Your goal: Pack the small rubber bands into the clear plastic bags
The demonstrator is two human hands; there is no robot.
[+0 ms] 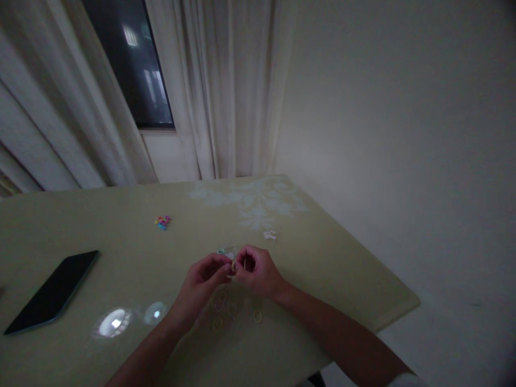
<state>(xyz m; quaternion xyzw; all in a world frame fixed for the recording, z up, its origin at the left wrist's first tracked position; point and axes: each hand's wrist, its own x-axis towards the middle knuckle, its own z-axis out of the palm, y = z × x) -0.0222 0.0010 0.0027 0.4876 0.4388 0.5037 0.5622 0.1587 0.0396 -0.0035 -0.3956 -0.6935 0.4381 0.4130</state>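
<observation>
- One dark tablet [54, 293] at the left of the frame, then a pile of tiny colourful bits [163, 222] left of centre. Neither hand is near those.
- And the hands?
- Left hand [199, 279] is just below centre, thumb and finger pinched on a small ring-like piece [234, 266]. Right hand [260, 271] meets it there from the right, fingertips closed on the same piece. Too tiny to say more.
- How far along, you reckon?
- Midway at best, my guess. Loose pale rings [220, 305] lie lower centre, a lone ring [255, 316] sits right of them, and white bits [270, 235] lie farther right, past the fingers. Only that one piece is in hand, and I can't spot anything clearly finished.
- Any brands or writing?
- Nope, nothing readable. Tablet screen's just black.
</observation>
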